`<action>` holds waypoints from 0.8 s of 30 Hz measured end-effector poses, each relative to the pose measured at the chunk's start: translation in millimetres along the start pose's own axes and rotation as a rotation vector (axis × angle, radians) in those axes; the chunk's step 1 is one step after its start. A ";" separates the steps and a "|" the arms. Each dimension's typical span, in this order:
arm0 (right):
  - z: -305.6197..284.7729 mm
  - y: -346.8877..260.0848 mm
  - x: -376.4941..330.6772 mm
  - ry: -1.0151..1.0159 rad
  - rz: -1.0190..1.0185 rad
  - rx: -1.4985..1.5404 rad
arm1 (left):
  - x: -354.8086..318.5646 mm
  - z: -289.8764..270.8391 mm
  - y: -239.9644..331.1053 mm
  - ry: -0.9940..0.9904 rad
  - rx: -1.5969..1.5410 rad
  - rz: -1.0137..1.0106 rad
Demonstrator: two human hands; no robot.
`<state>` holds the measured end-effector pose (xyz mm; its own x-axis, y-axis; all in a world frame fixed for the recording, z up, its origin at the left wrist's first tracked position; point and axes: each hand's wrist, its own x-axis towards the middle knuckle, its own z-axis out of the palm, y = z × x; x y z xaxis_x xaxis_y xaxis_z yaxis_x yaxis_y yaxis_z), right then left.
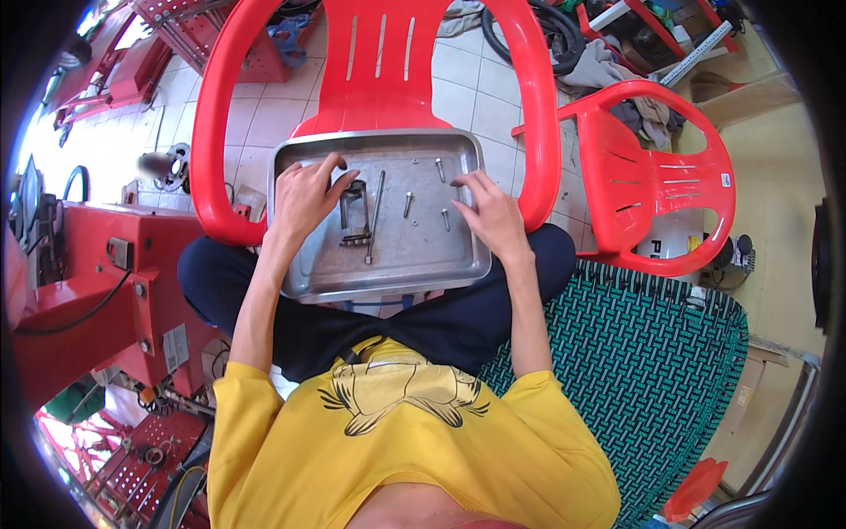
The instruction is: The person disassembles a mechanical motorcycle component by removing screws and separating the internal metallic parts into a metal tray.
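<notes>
A shallow metal tray (388, 284) rests in front of me, at the seat of a red plastic chair. On its left side lies a dark metal bracket-like frame (345, 212), with a long bolt (376, 212) alongside it. Three shorter bolts (408, 205) are spread over the right half, near two tiny nuts (415, 223). My left hand (304, 196) hovers over the tray's left side, thumb and fingers apart, close to the frame and holding nothing visible. At the right rim, my right hand (493, 216) is open, fingers toward the nearest bolts.
The red chair (379, 70) has armrests rising on both sides of the tray. A smaller red chair (656, 176) stands to the right, beside a green woven seat (634, 370). Red machinery (115, 291) is close on my left. A black tyre (551, 44) lies at the back.
</notes>
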<state>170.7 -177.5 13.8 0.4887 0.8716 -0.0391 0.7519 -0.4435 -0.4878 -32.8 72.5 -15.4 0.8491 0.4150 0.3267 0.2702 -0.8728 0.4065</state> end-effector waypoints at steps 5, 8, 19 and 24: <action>14.9 16.4 -0.4 -0.114 0.017 0.011 | -1.0 -1.3 -2.9 0.000 -0.009 -0.057; 26.3 24.5 -1.4 -0.249 -0.012 0.011 | -0.8 2.0 -5.0 -0.007 -0.007 0.017; 35.4 30.7 2.3 -0.303 -0.031 -0.031 | -2.1 10.9 -12.6 -0.048 0.033 0.041; 27.8 21.5 3.6 -0.308 -0.042 -0.038 | -2.6 14.5 -28.5 -0.093 0.057 -0.126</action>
<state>176.3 -178.1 -21.1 0.3041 0.9090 -0.2850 0.7872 -0.4083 -0.4622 -36.1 92.6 -40.2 0.8444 0.4989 0.1950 0.4003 -0.8296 0.3891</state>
